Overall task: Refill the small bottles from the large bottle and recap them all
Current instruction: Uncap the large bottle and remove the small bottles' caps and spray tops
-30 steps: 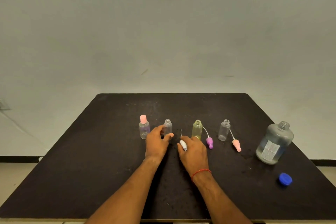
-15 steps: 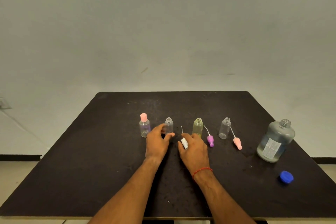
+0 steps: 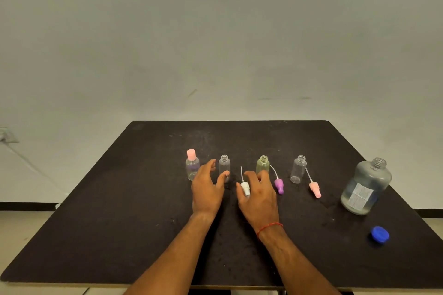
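Observation:
Four small bottles stand in a row on the black table (image 3: 119,199). The leftmost bottle (image 3: 192,168) wears a pink cap. The clear bottle (image 3: 224,163), the yellow-green bottle (image 3: 263,163) and another clear bottle (image 3: 298,170) are uncapped. My left hand (image 3: 206,190) cups loosely beside the first clear bottle, thumb against its front. My right hand (image 3: 259,196) pinches a white spray cap (image 3: 245,188), its tube pointing up. A purple spray cap (image 3: 279,185) and a pink spray cap (image 3: 315,189) lie on the table. The large bottle (image 3: 366,187) stands open at the right.
A blue cap (image 3: 380,235) lies near the table's right front edge, in front of the large bottle. A plain wall rises behind the table. The floor shows at the left and right sides.
Both hands stay almost where they were. The view has shifted slightly.

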Demonstrator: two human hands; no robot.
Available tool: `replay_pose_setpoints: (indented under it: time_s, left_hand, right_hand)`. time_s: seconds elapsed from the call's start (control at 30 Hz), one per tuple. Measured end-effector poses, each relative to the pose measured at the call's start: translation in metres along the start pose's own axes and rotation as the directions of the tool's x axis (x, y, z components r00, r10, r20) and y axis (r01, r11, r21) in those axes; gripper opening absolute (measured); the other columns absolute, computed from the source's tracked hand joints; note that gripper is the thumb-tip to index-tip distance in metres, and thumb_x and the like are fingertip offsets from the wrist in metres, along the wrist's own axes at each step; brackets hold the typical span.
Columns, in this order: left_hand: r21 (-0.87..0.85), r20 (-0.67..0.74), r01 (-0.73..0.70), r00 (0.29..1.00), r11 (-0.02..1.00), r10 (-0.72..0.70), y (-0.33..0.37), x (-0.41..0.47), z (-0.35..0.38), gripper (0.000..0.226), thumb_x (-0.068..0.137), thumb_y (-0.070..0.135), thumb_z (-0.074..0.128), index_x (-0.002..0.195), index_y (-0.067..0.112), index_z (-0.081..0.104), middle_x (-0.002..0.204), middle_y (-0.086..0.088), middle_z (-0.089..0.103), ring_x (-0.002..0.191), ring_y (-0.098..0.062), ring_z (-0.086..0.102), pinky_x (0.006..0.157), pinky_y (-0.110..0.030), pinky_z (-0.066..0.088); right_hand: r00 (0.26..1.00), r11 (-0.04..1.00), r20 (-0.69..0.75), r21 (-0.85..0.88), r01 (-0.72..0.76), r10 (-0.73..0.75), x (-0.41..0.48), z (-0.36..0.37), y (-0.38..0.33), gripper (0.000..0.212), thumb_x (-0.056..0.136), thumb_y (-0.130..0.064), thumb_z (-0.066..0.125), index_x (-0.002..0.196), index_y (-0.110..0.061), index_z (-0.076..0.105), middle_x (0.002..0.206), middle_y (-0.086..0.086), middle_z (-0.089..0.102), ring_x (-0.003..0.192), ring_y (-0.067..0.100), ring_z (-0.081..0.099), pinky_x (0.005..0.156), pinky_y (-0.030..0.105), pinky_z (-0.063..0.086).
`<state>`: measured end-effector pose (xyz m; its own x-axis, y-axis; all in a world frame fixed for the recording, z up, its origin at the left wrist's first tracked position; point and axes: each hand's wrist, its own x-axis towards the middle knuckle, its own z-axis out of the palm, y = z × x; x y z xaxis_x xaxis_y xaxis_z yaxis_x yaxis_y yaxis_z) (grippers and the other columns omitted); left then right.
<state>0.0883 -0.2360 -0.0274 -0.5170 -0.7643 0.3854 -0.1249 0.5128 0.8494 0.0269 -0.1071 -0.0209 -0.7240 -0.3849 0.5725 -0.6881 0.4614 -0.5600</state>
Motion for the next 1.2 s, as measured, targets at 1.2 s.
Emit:
replay_pose_setpoints:
  time_s: [1.2]
  left_hand:
    - [0.015,0.042,0.09,0.995,0.996,-0.091,-0.053,0.025,-0.08,0.074,0.08,0.047,0.084,0.144,0.026,0.053,0.139,0.012,0.06,0.126,-0.004,0.055,0.102,-0.019,0.043]
  right_hand:
    - [0.81,0.94,0.558,-0.144,0.31,-0.182,0.107,0.062,-0.125,0.021,0.087,-0.034,0.067,0.091,-0.021,0.051,0.093,0.006,0.066,0.079,0.022,0.058,0.067,0.033,0.05]
